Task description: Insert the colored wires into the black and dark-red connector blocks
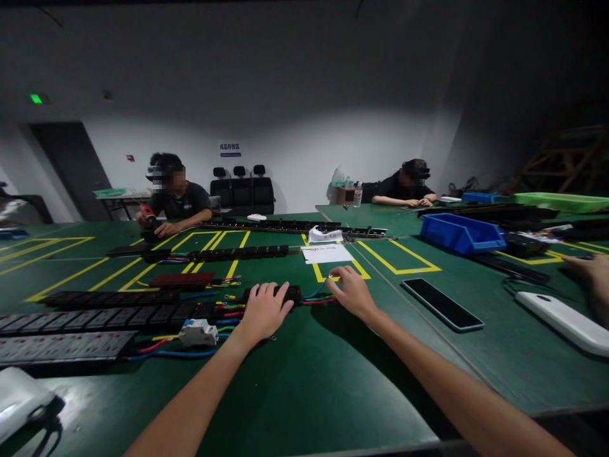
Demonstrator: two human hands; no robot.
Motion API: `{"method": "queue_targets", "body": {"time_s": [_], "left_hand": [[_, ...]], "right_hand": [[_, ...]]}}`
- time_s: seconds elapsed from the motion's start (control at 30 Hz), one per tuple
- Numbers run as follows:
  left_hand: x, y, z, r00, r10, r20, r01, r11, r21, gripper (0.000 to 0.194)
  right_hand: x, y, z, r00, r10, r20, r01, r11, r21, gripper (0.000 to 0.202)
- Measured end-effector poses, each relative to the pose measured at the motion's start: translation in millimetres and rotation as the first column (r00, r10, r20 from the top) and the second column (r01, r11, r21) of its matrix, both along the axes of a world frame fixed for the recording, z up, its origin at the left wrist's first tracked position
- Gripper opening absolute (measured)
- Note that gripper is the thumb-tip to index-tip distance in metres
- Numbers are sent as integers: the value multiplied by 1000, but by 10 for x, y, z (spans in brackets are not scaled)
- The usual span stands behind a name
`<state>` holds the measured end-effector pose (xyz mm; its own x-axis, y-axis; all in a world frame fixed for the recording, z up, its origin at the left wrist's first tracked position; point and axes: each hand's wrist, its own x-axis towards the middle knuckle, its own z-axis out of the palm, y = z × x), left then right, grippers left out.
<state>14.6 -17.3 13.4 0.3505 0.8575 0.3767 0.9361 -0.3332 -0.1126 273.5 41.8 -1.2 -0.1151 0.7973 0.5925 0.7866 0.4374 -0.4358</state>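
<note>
My left hand [266, 309] lies over a short black module [294, 295], fingers spread and resting on it. Blue, green and red wires [314, 297] leave the module's right end. My right hand [349, 291] is closed at the fingertips around the end of the blue wire, where a small metal tip shows. Left of my left hand, long black socket strips [95, 317] lie side by side. A white breaker [198, 332] with coloured wires sits near the end of the closest strip.
A phone [442, 304], a white power bank [564, 320] and a blue bin [461, 233] are on the right. White paper [327, 254] lies ahead. Two people sit across the green table [371, 393]; another person's hand [592, 273] is at the right edge.
</note>
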Motion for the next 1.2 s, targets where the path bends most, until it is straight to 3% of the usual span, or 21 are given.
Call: {"method": "queue_targets", "body": {"time_s": [0.23,0.43,0.53,0.63,0.77,0.9,1.03,1.2], "left_hand": [[-16,17,-37,1000,-9,-3,9,1000,19,51],[-25,8,-39,1000,-21,-21,21,1000,19,50],[-26,9,-38,999,-29,-24,29,1000,11,49],[-22,15,-40,1000,-17,-22,17,1000,16,49],[-13,16,-31,1000,-1,-11,1,1000,12,51],[-3,6,-4,1000,1,-10,-2,1000,-10,54],[3,-1,10,1000,4,-8,-4,1000,-14,53],[3,4,14,1000,10,-24,-11,1000,-29,54]], "right_hand": [[-186,-230,110,941,338,22,-337,928,160,34],[-376,-437,148,843,515,156,-531,843,88,40],[-422,-495,175,833,518,194,-539,839,75,36],[-402,-465,177,882,442,162,-460,883,97,38],[-295,-324,145,962,257,96,-266,959,99,36],[-157,-200,141,989,63,137,-71,996,50,31],[-44,-134,155,959,-108,262,122,992,-37,25],[20,-86,148,890,-194,413,288,940,-180,41]]}}
